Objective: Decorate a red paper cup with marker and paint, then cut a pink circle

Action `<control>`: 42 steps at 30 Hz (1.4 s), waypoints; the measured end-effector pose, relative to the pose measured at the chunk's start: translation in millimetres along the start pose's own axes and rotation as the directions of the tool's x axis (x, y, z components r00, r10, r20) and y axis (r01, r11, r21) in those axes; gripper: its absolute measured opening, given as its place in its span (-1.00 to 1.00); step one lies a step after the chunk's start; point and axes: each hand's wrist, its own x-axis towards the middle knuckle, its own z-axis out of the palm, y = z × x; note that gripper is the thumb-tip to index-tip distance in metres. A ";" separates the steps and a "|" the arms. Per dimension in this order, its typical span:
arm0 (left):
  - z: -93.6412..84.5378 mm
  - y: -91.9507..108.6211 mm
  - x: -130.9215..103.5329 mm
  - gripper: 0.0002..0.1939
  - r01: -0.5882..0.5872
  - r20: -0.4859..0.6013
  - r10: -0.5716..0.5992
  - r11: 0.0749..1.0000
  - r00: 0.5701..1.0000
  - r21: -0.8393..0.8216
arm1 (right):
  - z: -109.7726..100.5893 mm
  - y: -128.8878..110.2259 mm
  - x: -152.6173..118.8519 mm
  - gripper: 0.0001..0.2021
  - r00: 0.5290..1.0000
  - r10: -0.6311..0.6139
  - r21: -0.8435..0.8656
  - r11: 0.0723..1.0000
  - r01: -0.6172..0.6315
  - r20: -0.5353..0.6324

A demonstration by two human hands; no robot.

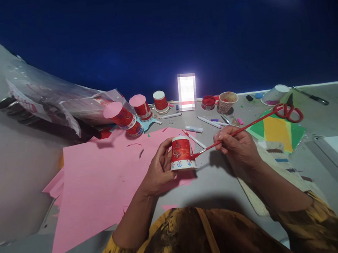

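Observation:
My left hand (158, 170) is closed around a paper cup (180, 152), held upside down with its wide rim at the bottom. Red covers most of its side, with a dark dragon-like figure, and a white band with small blue marks runs along the rim. A long red paintbrush (238, 130) is pinched in the fingers of my right hand (237, 146). Its red-tipped bristles touch the right side of the cup, just above the white band. Pink paper (109, 184) lies beneath and left of my left hand.
Further decorated cups (160, 102) stand along the back left, some topped with pink paper. A red paint jar (208, 102), a paint-stained cup (227, 102), markers (194, 129), red-handled scissors (289, 112) and green-yellow paper (277, 129) occupy the back and right. A plastic bag (56, 94) bulges at left.

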 end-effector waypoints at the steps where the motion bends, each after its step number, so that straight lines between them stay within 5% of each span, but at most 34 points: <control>1: -0.3 -0.2 0.0 -0.02 -0.001 0.001 0.001 1.000 1.000 0.001 | 0.2 0.2 -0.1 -0.65 1.000 -0.001 0.000 1.000 0.001 -0.001; 42: 3.2 -5.6 -1.5 0.01 0.063 -0.020 -0.068 0.976 0.997 -0.209 | 1.3 -3.6 1.0 -0.65 1.000 0.000 0.061 0.998 -0.001 0.012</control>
